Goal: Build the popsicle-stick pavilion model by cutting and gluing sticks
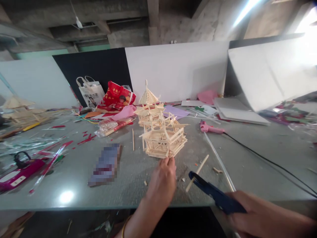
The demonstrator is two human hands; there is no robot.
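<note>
Looks over a shiny grey desk (252,178), messy with red scraps (86,139), to a white board (178,71), a black board (106,66), a red bag (116,99) and a rough grey ceiling (119,10) with a bright lamp (246,12). Pinches the low front edge of the stick tower (162,132), in the middle of the desk, with the fingertips of the left hand (163,178) close together. Grips a dark blue tool (218,195) in the right hand (249,211), curled round the handle, with the tip crossing a loose stick (203,162), cannot tell if biting it.
</note>
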